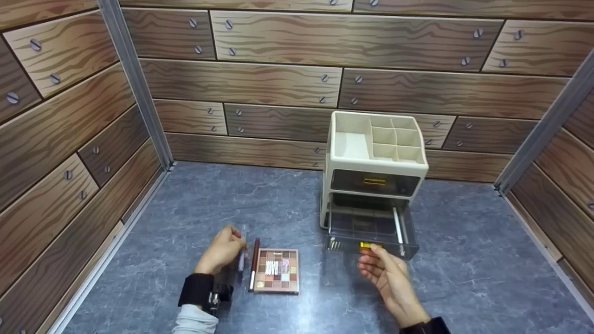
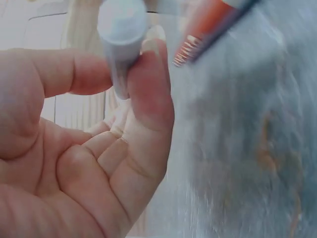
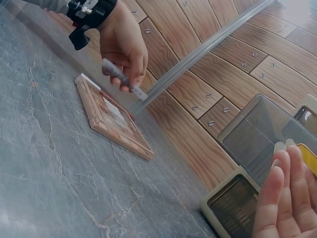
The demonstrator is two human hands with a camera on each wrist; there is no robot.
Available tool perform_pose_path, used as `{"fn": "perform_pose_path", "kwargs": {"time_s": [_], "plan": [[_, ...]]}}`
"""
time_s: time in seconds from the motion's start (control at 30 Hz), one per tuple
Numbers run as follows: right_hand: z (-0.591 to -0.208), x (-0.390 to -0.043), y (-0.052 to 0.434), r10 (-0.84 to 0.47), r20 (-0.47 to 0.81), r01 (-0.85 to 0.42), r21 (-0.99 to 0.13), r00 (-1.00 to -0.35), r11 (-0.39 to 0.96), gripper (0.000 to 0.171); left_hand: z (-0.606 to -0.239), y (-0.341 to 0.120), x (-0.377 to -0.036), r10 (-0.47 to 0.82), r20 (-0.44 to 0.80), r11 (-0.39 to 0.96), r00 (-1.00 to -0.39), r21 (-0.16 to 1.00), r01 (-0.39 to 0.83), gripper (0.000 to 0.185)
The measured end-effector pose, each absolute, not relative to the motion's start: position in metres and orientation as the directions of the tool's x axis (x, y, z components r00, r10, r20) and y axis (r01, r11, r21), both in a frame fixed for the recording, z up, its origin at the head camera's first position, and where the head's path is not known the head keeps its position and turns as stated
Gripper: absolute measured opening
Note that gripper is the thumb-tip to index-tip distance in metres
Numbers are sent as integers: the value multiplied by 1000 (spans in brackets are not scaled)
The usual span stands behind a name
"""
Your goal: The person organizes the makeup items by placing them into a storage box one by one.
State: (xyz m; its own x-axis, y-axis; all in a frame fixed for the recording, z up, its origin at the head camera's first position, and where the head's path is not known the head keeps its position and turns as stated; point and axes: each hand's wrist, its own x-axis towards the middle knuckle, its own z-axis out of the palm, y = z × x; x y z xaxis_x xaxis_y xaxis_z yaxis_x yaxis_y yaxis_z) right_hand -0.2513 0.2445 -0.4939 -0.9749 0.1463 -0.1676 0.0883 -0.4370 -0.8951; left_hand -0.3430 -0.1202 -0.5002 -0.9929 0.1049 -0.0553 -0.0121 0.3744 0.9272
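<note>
My left hand (image 1: 223, 250) pinches a slim translucent cosmetic tube (image 1: 242, 254) between thumb and fingertips; its pale rounded end (image 2: 121, 22) faces the left wrist camera. Just right of it lie a dark red cosmetic pen (image 1: 255, 260) with a white end and an eyeshadow palette (image 1: 277, 271) of many coloured squares. My right hand (image 1: 390, 278) is at the pulled-out clear drawer (image 1: 366, 222), its fingertips holding the yellow handle (image 1: 370, 245). In the right wrist view the right thumb is hidden. A slim white stick (image 1: 397, 225) lies inside that drawer, along its right side.
The drawer belongs to a cream organizer (image 1: 378, 163) with open compartments on top and a closed dark upper drawer (image 1: 375, 183). Wood-patterned panels (image 1: 269, 83) with metal corner posts (image 1: 139, 83) enclose the grey marbled tabletop (image 1: 209, 195).
</note>
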Motion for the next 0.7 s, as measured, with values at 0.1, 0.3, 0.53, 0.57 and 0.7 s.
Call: {"fn": "perform_pose_path", "kwargs": {"time_s": [0.1, 0.3, 0.53, 0.57, 0.7], "plan": [[-494, -251, 245, 144, -160, 82, -896, -977, -436, 22, -498, -123, -343, 149, -82, 221, -985, 974, -47, 25], [-495, -249, 245, 132, -166, 92, -893, -977, -440, 22, -493, -125, -343, 212, -120, 71, -970, 992, -107, 29], [-493, -250, 246, 127, -156, 85, -894, -980, -439, 21, -487, -124, -346, 246, -96, -37, -965, 993, -109, 34], [-493, -249, 246, 128, -160, 88, -893, -979, -441, 21, -487, -124, -346, 256, -95, -54, -962, 992, -112, 36], [-492, -249, 246, 131, -165, 92, -894, -977, -439, 20, -484, -123, -347, 287, -83, -130, -954, 984, -125, 38]]}}
